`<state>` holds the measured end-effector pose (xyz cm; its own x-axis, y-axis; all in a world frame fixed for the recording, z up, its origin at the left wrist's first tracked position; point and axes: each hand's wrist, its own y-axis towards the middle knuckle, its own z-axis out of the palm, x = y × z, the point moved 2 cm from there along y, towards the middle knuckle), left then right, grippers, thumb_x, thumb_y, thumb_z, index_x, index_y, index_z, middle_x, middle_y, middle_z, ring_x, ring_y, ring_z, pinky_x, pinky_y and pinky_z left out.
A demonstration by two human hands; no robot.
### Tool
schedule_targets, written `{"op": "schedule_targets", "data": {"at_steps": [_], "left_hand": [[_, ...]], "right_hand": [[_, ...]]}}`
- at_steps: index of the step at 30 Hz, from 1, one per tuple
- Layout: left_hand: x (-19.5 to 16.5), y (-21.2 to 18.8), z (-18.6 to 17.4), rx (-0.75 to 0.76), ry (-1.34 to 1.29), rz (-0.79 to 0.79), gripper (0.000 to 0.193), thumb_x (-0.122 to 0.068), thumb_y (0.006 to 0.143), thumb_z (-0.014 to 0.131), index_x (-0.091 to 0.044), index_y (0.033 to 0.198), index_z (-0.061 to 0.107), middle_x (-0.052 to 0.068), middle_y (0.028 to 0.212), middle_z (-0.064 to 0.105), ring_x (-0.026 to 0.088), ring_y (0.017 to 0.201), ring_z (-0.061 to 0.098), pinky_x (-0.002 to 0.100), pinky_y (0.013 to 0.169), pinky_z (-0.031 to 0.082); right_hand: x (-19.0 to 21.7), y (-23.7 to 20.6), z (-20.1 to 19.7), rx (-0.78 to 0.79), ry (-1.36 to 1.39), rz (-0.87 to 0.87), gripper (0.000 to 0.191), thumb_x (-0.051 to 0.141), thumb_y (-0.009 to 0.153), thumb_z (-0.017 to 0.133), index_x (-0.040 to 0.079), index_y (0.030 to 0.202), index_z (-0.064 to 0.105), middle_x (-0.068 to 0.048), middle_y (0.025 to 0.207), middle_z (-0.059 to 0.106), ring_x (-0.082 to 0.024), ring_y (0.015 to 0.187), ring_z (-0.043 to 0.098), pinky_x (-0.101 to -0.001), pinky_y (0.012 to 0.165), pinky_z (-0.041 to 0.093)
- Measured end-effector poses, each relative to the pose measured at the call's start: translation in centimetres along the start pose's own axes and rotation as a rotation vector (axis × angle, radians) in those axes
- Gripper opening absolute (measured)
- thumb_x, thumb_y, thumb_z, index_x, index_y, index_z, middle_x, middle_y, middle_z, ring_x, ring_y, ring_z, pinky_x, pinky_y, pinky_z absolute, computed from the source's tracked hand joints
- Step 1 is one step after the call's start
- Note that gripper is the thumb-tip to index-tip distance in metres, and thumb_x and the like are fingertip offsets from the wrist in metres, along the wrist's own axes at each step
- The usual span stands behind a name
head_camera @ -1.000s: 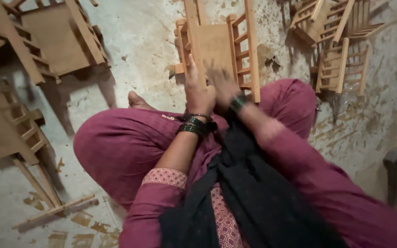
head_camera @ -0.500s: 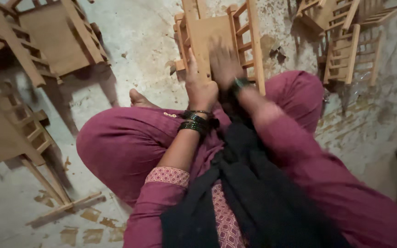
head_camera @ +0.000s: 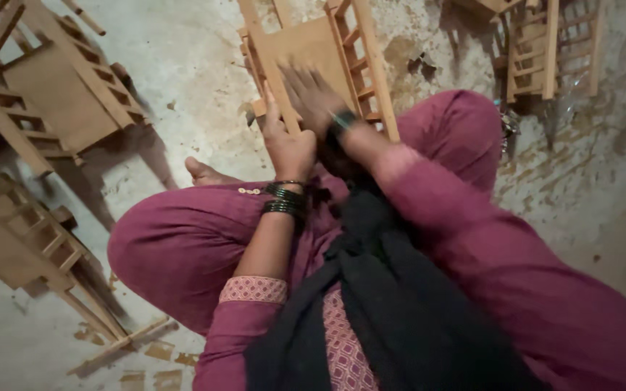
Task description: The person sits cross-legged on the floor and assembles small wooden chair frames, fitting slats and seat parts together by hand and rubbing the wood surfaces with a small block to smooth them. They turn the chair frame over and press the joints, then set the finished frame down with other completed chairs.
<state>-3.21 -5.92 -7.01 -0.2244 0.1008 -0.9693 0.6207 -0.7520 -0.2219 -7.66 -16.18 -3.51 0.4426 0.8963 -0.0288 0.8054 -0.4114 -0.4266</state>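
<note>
Rough, stained concrete floor (head_camera: 182, 87), pale and pitted, strewn with small unfinished wooden chairs: two chair frames (head_camera: 45, 101) well to the left of the seated person's knee, another (head_camera: 545, 51) off to its upper right, loose wood offcuts (head_camera: 146, 355) below the left frames. Straight ahead of the crossed legs in magenta cloth, a small wooden chair (head_camera: 313, 65) lying on its back on the floor. Left hand (head_camera: 288, 145), bangles at the wrist, closed around one slim upright of that chair near its lower end; right hand (head_camera: 313, 90) spread flat and wide on the seat panel, blurred, holding nothing. Likely trouble: a splinter from the raw, unsanded edges under the flat palm; the light chair skidding on gritty floor under uneven pressure; a thin rung or glued joint cracking under too much weight; dim light hiding flaws.
</note>
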Motion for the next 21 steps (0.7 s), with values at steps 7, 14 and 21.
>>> {"op": "schedule_targets", "data": {"at_steps": [7,14,21], "left_hand": [[0.6,0.5,-0.2,-0.011,-0.011,-0.018,0.095,0.010,0.075,0.060,-0.005,0.163,0.028,0.005,0.096,0.065,0.014,0.082,0.064,0.025,0.073,0.056],[-1.6,-0.4,0.1,-0.012,0.103,0.021,0.096,0.007,0.074,0.056,-0.009,0.164,0.028,0.005,0.095,0.069,0.014,0.080,0.065,0.026,0.074,0.056],[-2.3,-0.1,0.4,-0.032,0.072,0.029,0.094,0.007,0.074,0.052,-0.008,0.164,0.030,0.009,0.098,0.070,0.017,0.084,0.065,0.028,0.078,0.056]], "right_hand": [[0.5,0.7,0.4,-0.054,-0.025,-0.010,0.085,0.032,0.089,0.057,-0.006,0.159,0.028,-0.025,0.171,0.011,-0.038,0.156,0.015,-0.0512,0.119,0.021],[1.4,-2.7,3.3,-0.070,0.205,0.130,0.072,0.026,0.096,0.045,0.002,0.160,0.021,-0.018,0.171,0.016,-0.032,0.156,0.014,-0.0530,0.123,0.013],[-2.3,2.4,-1.0,0.134,0.041,0.174,0.084,0.026,0.089,0.055,-0.004,0.157,0.015,-0.025,0.164,0.014,-0.040,0.152,0.013,-0.0509,0.122,0.012]]}}
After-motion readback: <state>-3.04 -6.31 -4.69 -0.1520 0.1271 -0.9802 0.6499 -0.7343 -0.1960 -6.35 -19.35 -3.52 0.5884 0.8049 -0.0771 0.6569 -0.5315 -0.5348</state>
